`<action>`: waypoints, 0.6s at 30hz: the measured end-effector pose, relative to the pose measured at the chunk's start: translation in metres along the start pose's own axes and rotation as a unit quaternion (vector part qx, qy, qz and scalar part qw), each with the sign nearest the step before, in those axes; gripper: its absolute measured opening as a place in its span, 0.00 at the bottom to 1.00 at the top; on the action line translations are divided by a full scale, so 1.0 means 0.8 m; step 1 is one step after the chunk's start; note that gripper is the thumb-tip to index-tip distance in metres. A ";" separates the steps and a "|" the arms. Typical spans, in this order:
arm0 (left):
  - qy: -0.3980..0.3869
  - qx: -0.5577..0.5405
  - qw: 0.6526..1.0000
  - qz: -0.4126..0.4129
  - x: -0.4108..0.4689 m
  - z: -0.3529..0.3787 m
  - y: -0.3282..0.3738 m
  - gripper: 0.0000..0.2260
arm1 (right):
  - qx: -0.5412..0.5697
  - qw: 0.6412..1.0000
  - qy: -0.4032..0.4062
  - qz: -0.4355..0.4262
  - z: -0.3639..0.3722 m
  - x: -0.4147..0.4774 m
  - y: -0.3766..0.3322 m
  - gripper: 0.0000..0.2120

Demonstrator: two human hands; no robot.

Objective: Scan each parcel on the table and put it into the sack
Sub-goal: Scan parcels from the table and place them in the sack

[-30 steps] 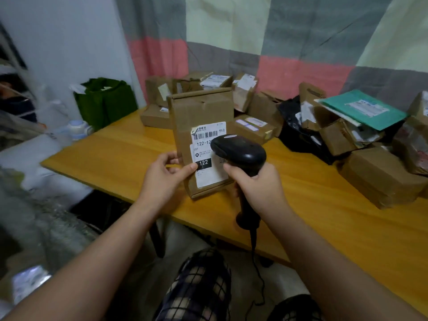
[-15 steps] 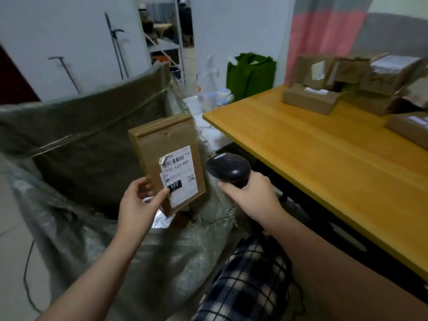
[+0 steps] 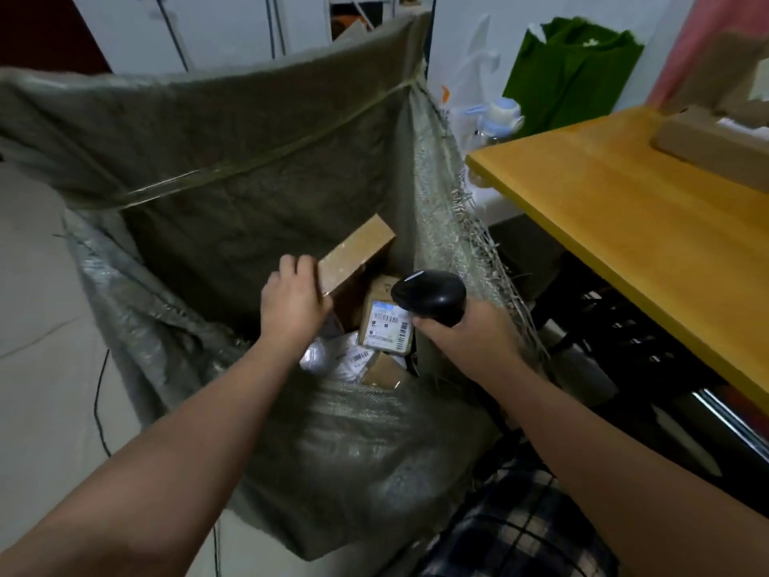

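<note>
The left hand point(image 3: 291, 304) holds a brown cardboard parcel point(image 3: 358, 254) over the open mouth of the sack point(image 3: 233, 193). Its fingers point(image 3: 297, 264) curl round the parcel's near end, which they largely cover. The parcel tilts, far end raised toward the sack's back wall, and its label cannot be seen from this angle.

Just right of it, also over the sack's mouth, the right hand point(image 3: 466, 339) is wrapped round the handle of a black scanner point(image 3: 430, 297). The handle is hidden inside the fist, so only the rounded head shows.

Deep in the sack lie a brown box with a white barcode label point(image 3: 387, 322), partly masked by the scanner head, some white bags point(image 3: 328, 356) and a smaller brown packet point(image 3: 380, 374). The sack's near rim cuts off whatever lies below them, and the print on the labels is too blurred to read.

Right of the sack stands the yellow tabletop point(image 3: 645, 226), where more cardboard parcels point(image 3: 715, 143) are blurred and cut off by the frame edge. Behind the sack's right corner are a green bag point(image 3: 574, 72) and a pale bottle point(image 3: 503, 118), both soft in focus.
</note>
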State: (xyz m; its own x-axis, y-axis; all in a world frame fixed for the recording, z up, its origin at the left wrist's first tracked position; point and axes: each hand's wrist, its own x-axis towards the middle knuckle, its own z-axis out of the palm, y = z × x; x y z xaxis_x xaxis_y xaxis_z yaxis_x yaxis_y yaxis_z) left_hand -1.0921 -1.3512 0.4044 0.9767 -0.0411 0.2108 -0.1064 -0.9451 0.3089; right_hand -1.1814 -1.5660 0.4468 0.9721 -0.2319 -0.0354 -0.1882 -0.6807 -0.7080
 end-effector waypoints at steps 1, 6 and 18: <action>-0.017 0.016 1.000 0.002 0.009 0.012 -0.001 0.22 | 0.003 1.000 -0.001 0.006 0.005 0.007 0.002 0.18; -0.148 0.028 0.986 -0.077 0.024 0.077 -0.015 0.24 | 0.067 0.996 -0.012 0.061 0.032 0.031 0.029 0.14; -0.190 -0.081 0.969 0.136 -0.082 0.084 0.073 0.31 | -0.265 0.964 -0.011 -0.006 -0.010 -0.011 0.075 0.20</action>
State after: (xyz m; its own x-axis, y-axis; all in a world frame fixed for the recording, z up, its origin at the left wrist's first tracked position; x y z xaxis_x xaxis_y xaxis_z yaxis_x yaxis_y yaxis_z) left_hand -1.1497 -1.4258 0.3466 0.9034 -0.4268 -0.0415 -0.3676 -0.8205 0.4377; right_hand -1.2026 -1.6102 0.4103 0.9762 -0.2115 -0.0486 -0.2169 -0.9441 -0.2484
